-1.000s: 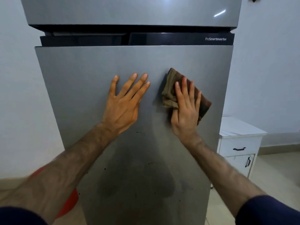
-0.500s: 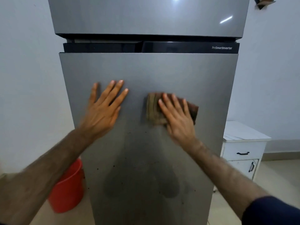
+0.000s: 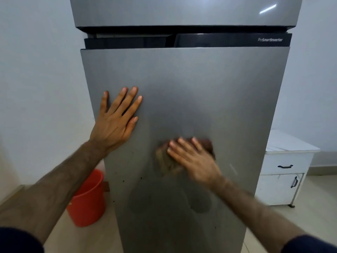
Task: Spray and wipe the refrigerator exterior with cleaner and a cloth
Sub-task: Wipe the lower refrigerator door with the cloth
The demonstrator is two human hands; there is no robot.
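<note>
A tall grey refrigerator (image 3: 209, 84) fills the middle of the view, with a dark band between its upper and lower doors. My right hand (image 3: 193, 159) presses a brown cloth (image 3: 165, 161) flat against the lower door, near its middle; both are motion-blurred. My left hand (image 3: 116, 119) lies flat with fingers spread on the door's left edge, holding nothing. Dark wet patches and small specks mark the door below the cloth. No spray bottle is in view.
A red bucket (image 3: 87, 199) stands on the floor at the refrigerator's left side, against a white wall. A low white cabinet (image 3: 284, 172) with black handles stands to the right. Pale floor tiles run beyond it.
My right hand has dragged the cloth down and leftward across the door, from near its upper right to its middle. My left hand has shifted toward the door's left edge.
</note>
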